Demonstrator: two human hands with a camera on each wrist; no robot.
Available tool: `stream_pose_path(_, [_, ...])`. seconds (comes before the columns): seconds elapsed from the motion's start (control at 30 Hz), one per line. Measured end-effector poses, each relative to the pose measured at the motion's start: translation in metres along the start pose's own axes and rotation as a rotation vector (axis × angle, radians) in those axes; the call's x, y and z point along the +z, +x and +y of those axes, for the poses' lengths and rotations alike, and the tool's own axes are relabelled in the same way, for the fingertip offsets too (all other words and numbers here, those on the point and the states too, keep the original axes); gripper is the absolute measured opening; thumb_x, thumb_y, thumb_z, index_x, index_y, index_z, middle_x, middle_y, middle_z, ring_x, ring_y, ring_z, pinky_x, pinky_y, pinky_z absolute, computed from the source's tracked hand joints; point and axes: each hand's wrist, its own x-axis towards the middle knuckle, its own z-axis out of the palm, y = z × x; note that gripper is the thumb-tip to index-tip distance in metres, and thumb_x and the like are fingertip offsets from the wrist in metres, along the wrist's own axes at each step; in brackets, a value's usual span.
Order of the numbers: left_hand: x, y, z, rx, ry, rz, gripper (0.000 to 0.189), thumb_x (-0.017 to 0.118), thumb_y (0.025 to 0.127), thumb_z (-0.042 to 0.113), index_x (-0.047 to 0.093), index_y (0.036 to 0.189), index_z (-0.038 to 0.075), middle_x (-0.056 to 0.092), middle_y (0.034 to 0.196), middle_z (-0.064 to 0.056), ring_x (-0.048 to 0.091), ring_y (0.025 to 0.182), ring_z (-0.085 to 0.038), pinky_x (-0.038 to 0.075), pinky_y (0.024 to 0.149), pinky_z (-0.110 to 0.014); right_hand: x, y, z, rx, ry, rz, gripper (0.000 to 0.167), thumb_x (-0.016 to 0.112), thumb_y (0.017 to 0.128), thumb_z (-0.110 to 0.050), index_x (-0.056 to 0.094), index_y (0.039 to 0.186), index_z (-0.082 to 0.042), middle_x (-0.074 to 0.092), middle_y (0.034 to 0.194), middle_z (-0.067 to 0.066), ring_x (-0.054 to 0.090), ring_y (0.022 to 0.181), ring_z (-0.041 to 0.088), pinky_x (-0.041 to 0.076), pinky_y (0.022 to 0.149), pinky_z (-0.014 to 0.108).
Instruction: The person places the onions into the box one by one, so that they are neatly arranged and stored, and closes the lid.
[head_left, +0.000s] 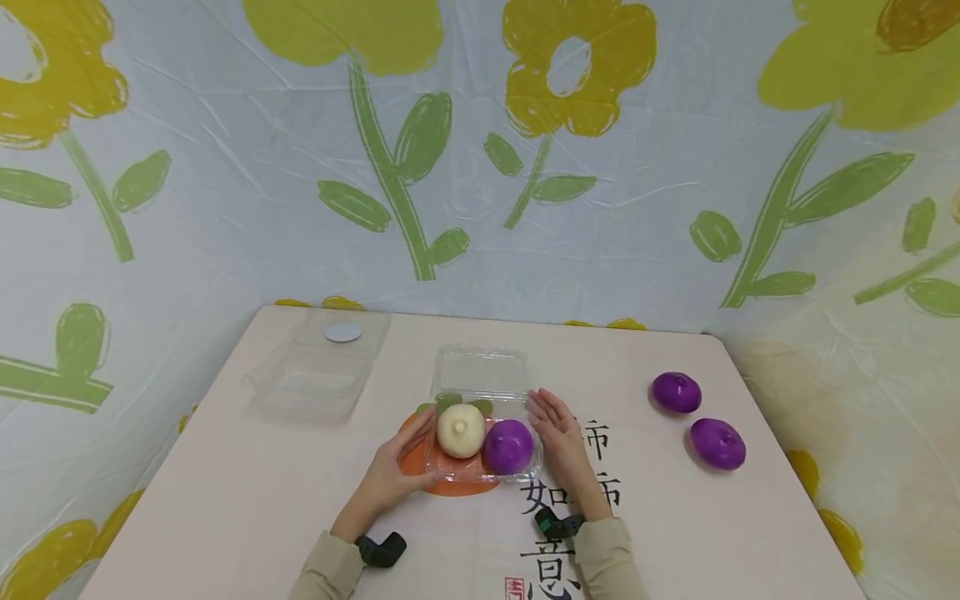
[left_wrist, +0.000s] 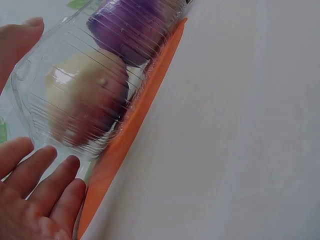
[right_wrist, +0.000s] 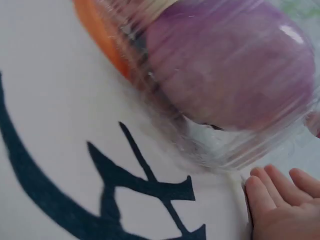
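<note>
Beige sleeves [head_left: 330, 571] nearest. Left hand [head_left: 393, 468], fingers spread, and right hand [head_left: 561, 442], fingers straight, flank an open clear-plastic clamshell box [head_left: 480, 372], likely steadying it; contact unclear. Inside: cream rounded object [head_left: 461, 433], then glossy purple one [head_left: 509, 447], apparently paired to fill its width. Beneath: pale printed cloth [head_left: 675, 533]; behind: white yellow-flowered hanging [head_left: 240, 242].

At your sides and beyond
You have two purple onions [head_left: 677, 392] [head_left: 717, 444] near each other at right on the surface [head_left: 217, 508], an open clear clamshell [head_left: 311, 383] with a white sticker [head_left: 343, 332] at left, black calligraphy [head_left: 551, 568] nearer you, and yellow-flowered cloth [head_left: 600, 258] behind.
</note>
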Motion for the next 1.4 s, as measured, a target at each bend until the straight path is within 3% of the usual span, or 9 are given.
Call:
stream_pose_path(0.17, [-0.001,-0.001,0.0,0.006,0.009,-0.003,0.087,0.083,0.078,0.003,0.034,0.15,-0.005,0.038,0.152,-0.027,0.038,0.138,-0.044,0.031,0.113,-0.044,-0.002,-0.001,0.003,0.063,0.016,-0.067,0.062,0.047,0.1,-0.002,0.019,0.155,0.003,0.026,0.159,0.023,0.026,0.146,0.037,0.037,0.109,0.022])
stream_pose_path(0.37, [-0.003,-0.002,0.001,0.009,0.011,-0.003,0.087,0.083,0.078,0.002,0.034,0.15,-0.006,0.037,0.152,-0.027,0.037,0.138,-0.044,0.032,0.112,-0.044,-0.001,-0.001,0.005,0.058,-0.006,-0.109,0.058,0.045,0.102,-0.005,0.021,0.155,0.002,0.025,0.159,0.022,0.026,0.146,0.036,0.036,0.11,0.02])
stream_pose_path(0.6, [-0.004,-0.001,-0.001,0.0,0.018,0.003,0.087,0.083,0.078,0.002,0.035,0.151,-0.003,0.038,0.152,-0.025,0.038,0.138,-0.042,0.032,0.113,-0.04,0.0,-0.001,0.006,0.047,-0.037,-0.104,0.054,0.045,0.104,-0.008,0.025,0.154,0.001,0.028,0.159,0.021,0.028,0.146,0.034,0.035,0.11,0.022])
stream_pose_path(0.9, [-0.001,0.0,-0.028,-0.019,0.034,0.018,0.091,0.083,0.076,-0.004,0.034,0.153,0.004,0.039,0.154,-0.02,0.039,0.139,-0.038,0.031,0.114,-0.04,-0.002,0.001,0.008,0.039,-0.05,-0.088,0.052,0.045,0.103,-0.005,0.029,0.152,0.002,0.031,0.157,0.021,0.03,0.145,0.035,0.036,0.11,0.023])
stream_pose_path(1.23, [0.002,0.002,-0.009,0.003,-0.017,0.007,0.087,0.083,0.077,-0.001,0.035,0.15,-0.006,0.037,0.152,-0.027,0.036,0.138,-0.046,0.031,0.113,-0.044,-0.004,-0.001,0.005,0.044,-0.062,-0.086,0.053,0.048,0.104,-0.009,0.029,0.153,0.0,0.03,0.158,0.02,0.03,0.145,0.033,0.036,0.11,0.022])
stream_pose_path(1.4, [0.001,0.001,-0.02,-0.007,0.003,0.01,0.09,0.083,0.077,-0.001,0.034,0.152,-0.001,0.037,0.154,-0.023,0.036,0.14,-0.042,0.031,0.114,-0.04,-0.003,-0.001,0.006,0.049,-0.054,-0.082,0.053,0.047,0.104,-0.009,0.029,0.153,0.0,0.031,0.158,0.019,0.03,0.145,0.033,0.036,0.11,0.023])
